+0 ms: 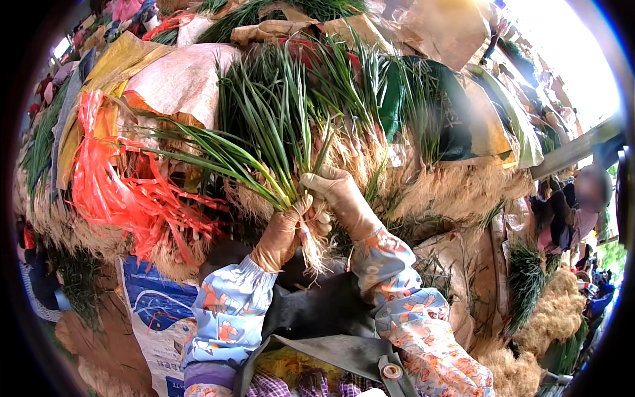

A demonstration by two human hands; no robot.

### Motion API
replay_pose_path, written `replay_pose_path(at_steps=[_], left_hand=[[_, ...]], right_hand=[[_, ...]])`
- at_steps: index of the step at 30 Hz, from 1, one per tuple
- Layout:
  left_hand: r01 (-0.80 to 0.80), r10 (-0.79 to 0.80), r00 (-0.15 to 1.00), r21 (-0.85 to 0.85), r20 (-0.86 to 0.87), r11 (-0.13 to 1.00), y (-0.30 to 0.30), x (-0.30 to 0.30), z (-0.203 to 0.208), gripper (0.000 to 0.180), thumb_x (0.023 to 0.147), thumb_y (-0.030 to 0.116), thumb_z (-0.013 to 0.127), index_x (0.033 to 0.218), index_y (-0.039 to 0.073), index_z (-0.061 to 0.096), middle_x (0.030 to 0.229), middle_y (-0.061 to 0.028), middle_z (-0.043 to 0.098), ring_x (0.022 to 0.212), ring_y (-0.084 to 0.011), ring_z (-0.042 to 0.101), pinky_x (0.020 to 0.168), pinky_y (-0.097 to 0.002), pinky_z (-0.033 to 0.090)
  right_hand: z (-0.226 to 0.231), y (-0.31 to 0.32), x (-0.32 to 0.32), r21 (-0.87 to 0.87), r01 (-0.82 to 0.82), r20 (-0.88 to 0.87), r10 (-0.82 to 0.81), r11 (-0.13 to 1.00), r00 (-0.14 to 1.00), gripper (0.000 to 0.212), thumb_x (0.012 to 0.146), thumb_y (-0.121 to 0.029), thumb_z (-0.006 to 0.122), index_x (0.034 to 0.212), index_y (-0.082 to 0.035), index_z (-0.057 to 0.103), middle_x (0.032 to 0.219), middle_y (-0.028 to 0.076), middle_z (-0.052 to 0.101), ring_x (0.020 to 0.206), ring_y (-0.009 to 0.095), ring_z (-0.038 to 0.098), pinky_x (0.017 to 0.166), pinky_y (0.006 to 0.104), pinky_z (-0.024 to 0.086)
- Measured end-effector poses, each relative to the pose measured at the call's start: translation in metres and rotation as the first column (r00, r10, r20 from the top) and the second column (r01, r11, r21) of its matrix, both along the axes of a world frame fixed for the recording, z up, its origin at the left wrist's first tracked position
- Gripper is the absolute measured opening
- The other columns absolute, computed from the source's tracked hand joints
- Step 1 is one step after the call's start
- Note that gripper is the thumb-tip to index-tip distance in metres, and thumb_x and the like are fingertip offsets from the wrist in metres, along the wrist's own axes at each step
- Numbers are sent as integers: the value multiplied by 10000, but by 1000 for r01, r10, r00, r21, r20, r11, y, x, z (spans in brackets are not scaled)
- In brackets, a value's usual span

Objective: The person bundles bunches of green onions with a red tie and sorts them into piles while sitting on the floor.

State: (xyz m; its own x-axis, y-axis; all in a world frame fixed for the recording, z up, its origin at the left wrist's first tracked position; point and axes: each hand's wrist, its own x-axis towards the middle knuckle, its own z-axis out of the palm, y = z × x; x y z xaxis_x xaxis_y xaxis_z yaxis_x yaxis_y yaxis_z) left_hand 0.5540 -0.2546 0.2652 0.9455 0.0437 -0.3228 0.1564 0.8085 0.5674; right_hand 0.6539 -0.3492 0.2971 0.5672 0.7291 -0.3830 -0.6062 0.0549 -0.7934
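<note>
My left hand [278, 239], in a tan glove, is wrapped round the lower stems of a small bunch of spring onions [254, 169]. The long green leaves fan out up and to the left, while pale roots [312, 250] hang below the fist. Close against it on the right, my gloved right hand [337, 197] is closed, with finger and thumb at the stems of the same bunch. Its fingertips are partly hidden. More spring onions [350, 99] lie just beyond both hands, their bushy roots toward me.
Red plastic strips [126, 192] hang in a tangle at the left. Sacks [178, 83] cover the heaped onions behind. A blue and white bag [159, 317] is at lower left. A dark green apron [331, 360] covers my lap. Another person [582, 205] is at far right.
</note>
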Motion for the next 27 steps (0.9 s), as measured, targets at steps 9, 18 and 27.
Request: replay_pose_path(at_steps=[9, 18, 27], left_hand=[[-269, 197, 923, 187, 331, 945, 5, -2, 19, 275, 873, 280, 535, 881, 5, 538, 629, -35, 531, 513, -113, 529, 442, -222, 431], [-208, 222, 971, -150, 82, 966, 4, 14, 5, 342, 881, 131, 491, 1200, 12, 456, 810, -55, 585, 628, -125, 563, 543, -262, 476], [-106, 91, 967, 53, 240, 993, 15, 1, 12, 391, 839, 205, 577, 1148, -17, 485, 553, 24, 417, 513, -97, 435, 510, -244, 412]], right_hand=[[-32, -46, 31, -720, 495, 624, 766, 487, 153, 115, 828, -147, 497, 818, -99, 600, 623, 59, 579, 481, 134, 546, 423, 260, 453], [37, -6, 72, -582, 584, 795, 549, 566, 260, 246, 801, -292, 526, 883, -73, 604, 749, 132, 617, 688, 292, 601, 656, 360, 477], [-24, -114, 53, -365, 664, 928, 312, 653, 203, 95, 826, -105, 550, 782, -36, 598, 632, 39, 571, 518, 117, 524, 492, 253, 444]])
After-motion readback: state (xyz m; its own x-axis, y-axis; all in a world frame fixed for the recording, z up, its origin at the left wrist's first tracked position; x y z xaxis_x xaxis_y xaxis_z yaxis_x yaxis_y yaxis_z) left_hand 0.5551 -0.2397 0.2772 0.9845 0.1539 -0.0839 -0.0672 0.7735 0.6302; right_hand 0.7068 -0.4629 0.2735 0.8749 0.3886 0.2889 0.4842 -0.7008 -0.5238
